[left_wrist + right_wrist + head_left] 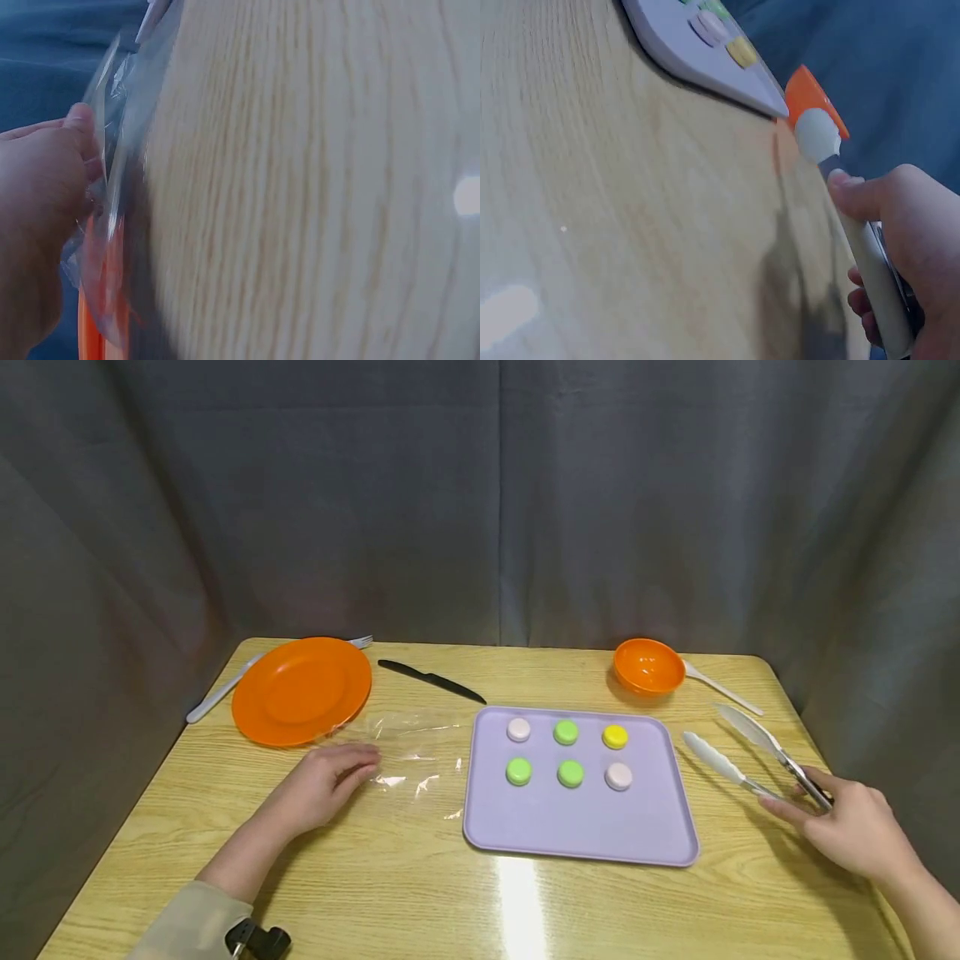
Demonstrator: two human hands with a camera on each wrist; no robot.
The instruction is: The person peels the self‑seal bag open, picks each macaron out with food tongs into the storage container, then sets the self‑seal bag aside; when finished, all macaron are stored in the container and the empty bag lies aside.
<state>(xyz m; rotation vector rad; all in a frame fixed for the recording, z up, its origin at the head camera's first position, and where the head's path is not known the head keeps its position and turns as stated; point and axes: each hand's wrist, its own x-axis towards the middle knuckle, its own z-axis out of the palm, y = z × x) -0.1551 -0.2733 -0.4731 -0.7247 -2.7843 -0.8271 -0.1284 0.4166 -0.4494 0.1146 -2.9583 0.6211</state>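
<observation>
My left hand (326,783) pinches the edge of a clear plastic bag (408,760) left of the lilac tray. In the left wrist view the bag (112,225) hangs from the thumb and fingertips. My right hand (855,827) holds a pair of tongs (772,747) by the handles, right of the tray. The tongs' white tips are spread apart and point toward the bowl and tray, with nothing between them. On the tray (577,835) lie several macarons in two rows: green ones (571,774), pale pink ones (618,777) and one yellow (615,737).
An orange plate (300,689) lies at the back left over a white fork (225,691). A black knife (431,680) rests behind the bag. At the back right stands an orange bowl (649,667), with a white utensil handle (723,687) beside it. Grey curtains (375,510) close off the back and sides.
</observation>
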